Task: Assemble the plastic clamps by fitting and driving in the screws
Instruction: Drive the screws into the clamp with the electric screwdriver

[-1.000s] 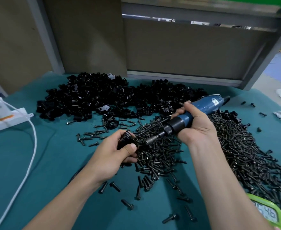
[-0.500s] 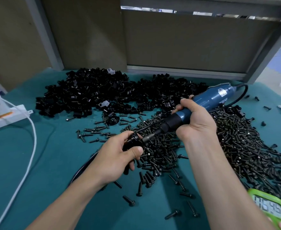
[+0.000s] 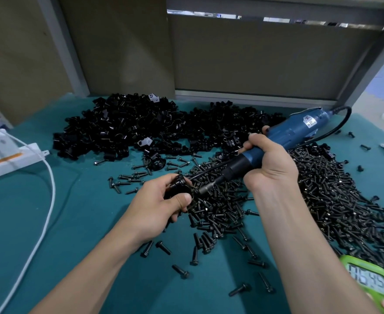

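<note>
Your left hand [image 3: 161,207] clenched round small black plastic clamp [image 3: 178,186], thumb across its front. Metal bit of blue corded electric screwdriver [image 3: 286,135] meets clamp just right of that grip. Your right hand [image 3: 269,165] wrapped round driver barrel. Heap of loose black screws [image 3: 322,189] under both grips.

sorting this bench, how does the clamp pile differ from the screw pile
The clamp pile lies at the back, heaped high; the screw pile lies nearer and spreads flatter. The clamps are chunky curved pieces; the screws are thin shafts with heads. Loose screws scatter toward the near edge; the clamps are mostly bunched. Both are black, on the teal mat.
</note>
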`<state>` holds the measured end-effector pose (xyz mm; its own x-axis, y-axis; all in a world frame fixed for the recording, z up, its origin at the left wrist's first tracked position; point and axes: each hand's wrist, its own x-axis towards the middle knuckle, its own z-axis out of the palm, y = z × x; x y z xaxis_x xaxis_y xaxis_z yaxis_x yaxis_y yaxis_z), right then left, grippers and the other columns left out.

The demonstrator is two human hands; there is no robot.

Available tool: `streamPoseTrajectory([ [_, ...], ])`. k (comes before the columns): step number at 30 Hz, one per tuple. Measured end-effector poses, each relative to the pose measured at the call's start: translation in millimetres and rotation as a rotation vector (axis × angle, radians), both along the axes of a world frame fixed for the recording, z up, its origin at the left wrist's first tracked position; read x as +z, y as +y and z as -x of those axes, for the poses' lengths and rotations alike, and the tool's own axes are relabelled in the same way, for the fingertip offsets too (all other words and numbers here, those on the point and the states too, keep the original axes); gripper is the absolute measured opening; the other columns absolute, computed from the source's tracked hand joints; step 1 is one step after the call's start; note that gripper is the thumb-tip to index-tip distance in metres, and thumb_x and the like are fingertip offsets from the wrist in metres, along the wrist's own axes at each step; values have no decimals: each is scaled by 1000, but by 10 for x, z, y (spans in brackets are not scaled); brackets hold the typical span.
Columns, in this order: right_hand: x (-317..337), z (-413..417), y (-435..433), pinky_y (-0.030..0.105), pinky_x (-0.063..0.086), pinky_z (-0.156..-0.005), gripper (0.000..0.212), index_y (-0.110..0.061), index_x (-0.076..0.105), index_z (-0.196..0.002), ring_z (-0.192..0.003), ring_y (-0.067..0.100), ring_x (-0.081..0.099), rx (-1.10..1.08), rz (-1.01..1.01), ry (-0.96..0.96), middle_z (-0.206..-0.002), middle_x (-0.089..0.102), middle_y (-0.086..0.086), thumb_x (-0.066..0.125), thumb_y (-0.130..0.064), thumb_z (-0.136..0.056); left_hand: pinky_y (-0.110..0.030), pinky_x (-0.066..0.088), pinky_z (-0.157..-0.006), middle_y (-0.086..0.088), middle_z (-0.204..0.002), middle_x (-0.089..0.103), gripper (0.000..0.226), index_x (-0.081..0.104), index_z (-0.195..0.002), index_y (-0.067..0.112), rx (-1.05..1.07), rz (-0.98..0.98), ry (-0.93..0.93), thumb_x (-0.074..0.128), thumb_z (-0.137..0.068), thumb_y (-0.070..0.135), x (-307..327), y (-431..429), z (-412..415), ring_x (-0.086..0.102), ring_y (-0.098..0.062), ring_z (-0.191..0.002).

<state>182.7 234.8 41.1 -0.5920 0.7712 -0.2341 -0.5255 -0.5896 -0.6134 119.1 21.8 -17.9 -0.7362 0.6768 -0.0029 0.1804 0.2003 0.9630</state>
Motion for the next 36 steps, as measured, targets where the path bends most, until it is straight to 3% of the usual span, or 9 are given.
streamPoseTrajectory([
  [5, -36, -5, 3, 24, 51, -52, 32, -18, 61, -88, -48, 13, 53, 13, 79, -8, -63, 61, 2, 64, 14, -86, -22, 50, -57, 0, -73, 72, 19, 69, -110, 30, 1, -13, -37, 69, -98, 15, 16, -2, -3, 59, -10, -58],
  [12, -68, 2, 18, 24, 52, -52, 32, -16, 62, -94, -51, 14, 54, 18, 120, -4, -65, 63, 2, 66, 14, -85, -21, 50, -56, 0, -72, 72, 19, 69, -109, 28, -5, -5, -38, 68, -99, 12, 16, 9, -18, 60, -9, -58],
  [17, -37, 2, 11, 24, 52, -53, 32, -17, 62, -85, -52, 13, 52, 45, 137, 85, -68, 62, 2, 63, 14, -87, -26, 55, -63, -11, -79, 77, 8, 72, -103, 8, 5, -82, -167, 65, -101, 10, 20, 17, -6, 66, -15, -62],
  [22, -32, 34, -85, 26, 51, -57, 33, -17, 63, -86, -49, 12, 53, 70, -1, 100, -64, 63, 1, 62, 16, -86, -28, 57, -63, -7, -77, 76, 11, 73, -103, 17, 1, 2, -120, 71, -96, 10, 12, -12, 21, 70, -15, -66],
  [30, -143, 39, -118, 25, 51, -59, 39, -21, 64, -101, -52, 11, 51, 142, -48, 176, -65, 57, -2, 55, 15, -90, -37, 59, -69, -6, -76, 75, 15, 73, -103, 18, 21, 14, -120, 72, -95, 5, 28, -45, 36, 70, -17, -68],
  [36, -122, 4, -72, 26, 50, -61, 36, -22, 60, -92, -54, 11, 52, 173, -20, 203, -65, 58, -3, 54, 13, -91, -33, 58, -66, -8, -75, 75, 9, 72, -104, 13, 4, 3, -135, 71, -96, 9, 19, -36, 25, 70, -17, -67],
])
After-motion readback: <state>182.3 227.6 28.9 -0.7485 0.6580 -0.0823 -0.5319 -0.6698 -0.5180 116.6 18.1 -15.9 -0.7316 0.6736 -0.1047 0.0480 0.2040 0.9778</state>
